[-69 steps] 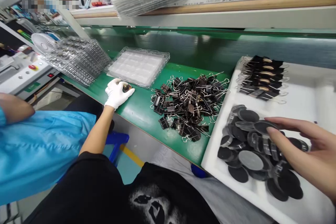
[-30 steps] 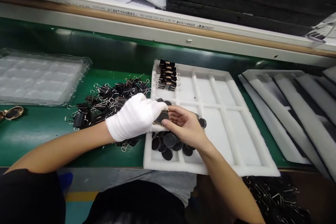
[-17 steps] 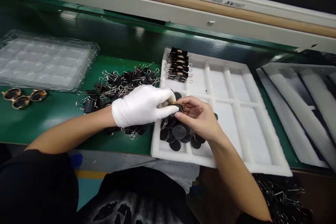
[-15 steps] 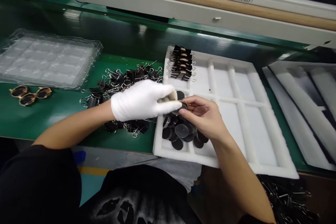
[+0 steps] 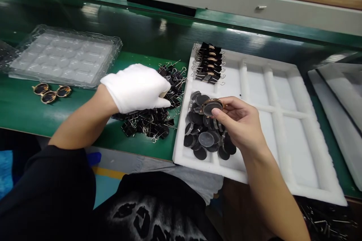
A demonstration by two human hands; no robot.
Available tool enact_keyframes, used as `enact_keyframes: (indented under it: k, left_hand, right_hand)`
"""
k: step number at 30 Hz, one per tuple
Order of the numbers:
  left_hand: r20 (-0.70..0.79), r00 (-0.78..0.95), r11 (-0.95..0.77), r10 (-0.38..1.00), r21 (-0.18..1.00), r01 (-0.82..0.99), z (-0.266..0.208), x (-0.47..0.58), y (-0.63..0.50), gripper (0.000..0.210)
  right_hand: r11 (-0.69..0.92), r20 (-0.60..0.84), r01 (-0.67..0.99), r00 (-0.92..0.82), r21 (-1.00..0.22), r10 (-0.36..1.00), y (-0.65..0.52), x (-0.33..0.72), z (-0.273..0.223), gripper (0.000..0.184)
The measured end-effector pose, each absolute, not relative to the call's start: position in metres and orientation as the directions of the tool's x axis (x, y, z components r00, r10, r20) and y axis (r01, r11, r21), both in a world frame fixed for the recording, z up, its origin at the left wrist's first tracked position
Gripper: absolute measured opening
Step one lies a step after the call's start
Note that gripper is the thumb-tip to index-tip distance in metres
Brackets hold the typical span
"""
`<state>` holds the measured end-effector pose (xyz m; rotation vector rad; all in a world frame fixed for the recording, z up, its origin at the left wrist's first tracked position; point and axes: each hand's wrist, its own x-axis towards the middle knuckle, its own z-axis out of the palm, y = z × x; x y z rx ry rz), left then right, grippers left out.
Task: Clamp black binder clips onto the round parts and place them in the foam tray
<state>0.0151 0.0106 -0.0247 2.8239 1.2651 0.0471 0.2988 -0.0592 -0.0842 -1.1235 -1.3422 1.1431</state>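
Observation:
My left hand (image 5: 140, 88), in a white glove, is over a heap of black binder clips (image 5: 152, 118) with silver wire handles. Its thumb stands apart from the curled fingers, and no clip shows in its grasp. Between thumb and fingers, my bare right hand (image 5: 240, 118) pinches a round dark disc with a gold-coloured rim (image 5: 212, 107). Beneath it, several loose dark round discs (image 5: 206, 139) are piled in the near left compartments of a white foam tray (image 5: 278, 131). At the tray's far left corner, a row of binder clips (image 5: 208, 64) grips gold-rimmed pieces.
A clear plastic blister tray (image 5: 68, 56) lies at the far left. In front of it are three round gold-rimmed pieces with dark lenses (image 5: 48, 96). More white foam trays (image 5: 339, 94) stand on the right. A pale beam (image 5: 226, 2) runs across the back of the green bench.
My left hand has drawn away from my right hand, leftward to the binder clip heap. My right hand keeps the gold-rimmed disc, now in plain sight. The view has shifted somewhat.

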Motion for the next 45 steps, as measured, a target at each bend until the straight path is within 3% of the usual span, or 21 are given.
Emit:
enact_keyframes:
  k: [3, 9, 15, 22, 28, 32, 34, 37, 41, 45]
  left_hand:
    - [-0.034, 0.634, -0.633, 0.773, 0.03, 0.774, -0.029, 0.027, 0.008, 0.048]
    - [-0.101, 0.615, -0.621, 0.782, -0.038, 0.783, -0.003, 0.019, 0.008, 0.039]
    - [-0.041, 0.592, -0.565, 0.805, 0.248, 0.787, 0.023, -0.001, 0.017, 0.046]
    - [-0.025, 0.58, -0.517, 0.814, 0.424, 0.743, 0.011, 0.006, 0.031, 0.044]
    - [0.009, 0.548, -0.503, 0.836, 0.408, 0.762, 0.011, 0.008, 0.03, 0.043]
    - [0.211, 0.543, -0.567, 0.813, 0.496, 0.657, 0.009, 0.021, 0.014, 0.037]
    - [0.347, 0.537, -0.638, 0.769, 0.475, 0.606, 0.003, 0.035, 0.002, 0.037]
    - [0.407, 0.595, -0.716, 0.693, 0.293, 0.634, -0.009, 0.059, -0.015, 0.048]
    - [0.294, 0.727, -0.784, 0.62, 0.19, 0.591, -0.018, 0.07, -0.022, 0.055]
    - [0.213, 0.682, -0.714, 0.699, 0.174, 0.678, -0.016, 0.06, -0.014, 0.065]
  right_hand:
    - [0.122, 0.118, 0.049, -0.07, -0.991, 0.99, -0.059, 0.299, -0.085, 0.018]
    - [0.122, 0.118, 0.043, -0.084, -0.992, 0.989, -0.06, 0.301, -0.084, 0.015]
    - [0.107, 0.108, -0.013, -0.159, -0.994, 0.981, -0.062, 0.303, -0.085, 0.018]
    - [0.135, 0.132, 0.003, -0.186, -0.991, 0.974, -0.062, 0.304, -0.086, 0.018]
    - [0.14, 0.135, 0.014, -0.192, -0.99, 0.972, -0.063, 0.304, -0.084, 0.018]
    - [0.144, 0.138, 0.002, -0.267, -0.99, 0.954, -0.064, 0.302, -0.078, 0.013]
    - [0.136, 0.129, -0.001, -0.326, -0.991, 0.936, -0.065, 0.302, -0.075, 0.012]
    - [0.127, 0.126, -0.024, -0.407, -0.992, 0.905, -0.066, 0.301, -0.075, 0.016]
    - [0.145, 0.158, -0.061, -0.408, -0.987, 0.899, -0.067, 0.3, -0.079, 0.02]
    - [0.236, 0.219, -0.003, -0.388, -0.972, 0.895, -0.066, 0.298, -0.083, 0.015]
